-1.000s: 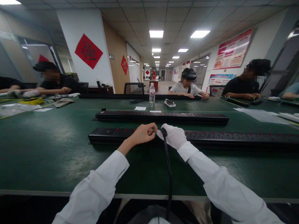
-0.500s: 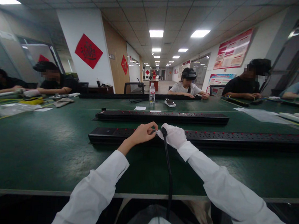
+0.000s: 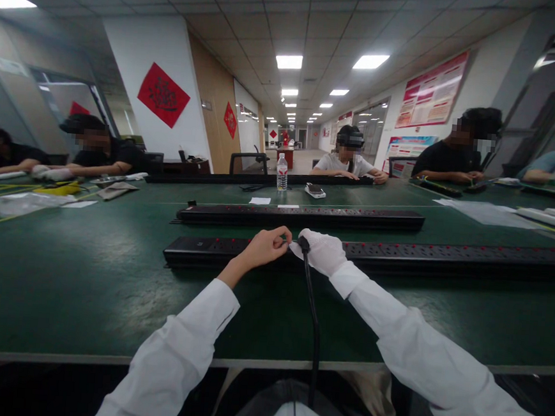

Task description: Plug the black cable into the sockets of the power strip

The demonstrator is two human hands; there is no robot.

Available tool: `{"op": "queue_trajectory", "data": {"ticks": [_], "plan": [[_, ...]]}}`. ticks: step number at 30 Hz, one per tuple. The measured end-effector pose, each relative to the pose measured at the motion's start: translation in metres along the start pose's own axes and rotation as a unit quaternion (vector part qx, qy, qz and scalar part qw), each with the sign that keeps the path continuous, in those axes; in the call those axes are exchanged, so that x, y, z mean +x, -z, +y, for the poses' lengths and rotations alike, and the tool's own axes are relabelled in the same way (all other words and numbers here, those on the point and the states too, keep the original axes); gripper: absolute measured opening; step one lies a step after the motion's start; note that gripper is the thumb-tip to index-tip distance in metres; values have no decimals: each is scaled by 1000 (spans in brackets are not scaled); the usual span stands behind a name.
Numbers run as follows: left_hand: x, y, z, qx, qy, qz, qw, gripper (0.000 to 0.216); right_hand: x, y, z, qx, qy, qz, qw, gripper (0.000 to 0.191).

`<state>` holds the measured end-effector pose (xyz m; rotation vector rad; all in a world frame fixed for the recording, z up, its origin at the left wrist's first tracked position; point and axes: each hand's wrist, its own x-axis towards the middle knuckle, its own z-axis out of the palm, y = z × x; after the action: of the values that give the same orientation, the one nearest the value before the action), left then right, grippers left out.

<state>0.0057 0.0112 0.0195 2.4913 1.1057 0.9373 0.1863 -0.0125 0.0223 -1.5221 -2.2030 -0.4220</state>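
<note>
My right hand [image 3: 323, 251], in a white glove, is closed around the end of a thick black power cord [image 3: 312, 310], which hangs from it over the table edge toward my lap. My bare left hand [image 3: 265, 245] is pinched close beside it, fingertips almost meeting the right ones. A small pale bit shows between the two hands, too small to name. Behind both hands lies a long black power strip [image 3: 446, 262] with red switches, its middle partly hidden. Farther back lies a second, shorter power strip [image 3: 353, 220].
On the green table [image 3: 107, 297] stand a water bottle [image 3: 281, 172] and a phone-like device [image 3: 315, 190]. A clear plastic bag [image 3: 28, 203] lies left, a plastic sheet [image 3: 483, 214] right. Several people sit around the table, one person [image 3: 349, 156] directly opposite.
Both hands stay almost in place, with only slight finger movement. The whole view has shifted a little.
</note>
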Motion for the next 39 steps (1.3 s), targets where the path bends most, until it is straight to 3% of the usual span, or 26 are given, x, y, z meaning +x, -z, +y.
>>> {"op": "queue_trajectory", "data": {"ticks": [39], "plan": [[0, 0, -1, -8, 3, 20, 1000, 10, 1, 0, 0, -3, 0, 7, 1000, 45]]}}
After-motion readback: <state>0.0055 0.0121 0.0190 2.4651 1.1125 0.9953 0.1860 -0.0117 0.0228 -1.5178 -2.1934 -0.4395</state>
